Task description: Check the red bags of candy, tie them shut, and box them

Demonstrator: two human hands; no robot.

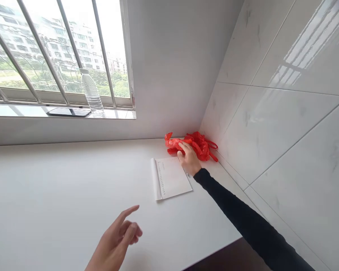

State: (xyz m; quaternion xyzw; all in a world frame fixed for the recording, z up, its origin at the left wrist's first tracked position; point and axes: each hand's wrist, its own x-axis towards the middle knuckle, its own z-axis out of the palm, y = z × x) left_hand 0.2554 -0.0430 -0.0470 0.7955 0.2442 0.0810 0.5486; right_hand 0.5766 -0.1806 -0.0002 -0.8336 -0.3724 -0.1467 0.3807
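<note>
My right hand (pixel 190 158), at the end of a black sleeve, reaches to the back right corner of the white table (pixel 59 188). Its fingers are stretched out at the near side of a crumpled red plastic bag (pixel 200 145); whether they press on it, I cannot tell. Just below that hand lies a notepad (pixel 173 180) with lines of small writing down its left side. A small part of a pen-like thing (pixel 188 174) shows at its right edge. My left hand (pixel 121 235) hovers over the front of the table, index finger extended, the others loosely curled, holding nothing.
On the window sill (pixel 113 113) a clear water bottle (pixel 92 94) stands beside a dark flat phone or tablet (pixel 69 112). Metal bars (pixel 42 52) cross the window. A tiled wall (pixel 293 135) bounds the table on the right, and its front edge (pixel 214 253) runs below my right arm.
</note>
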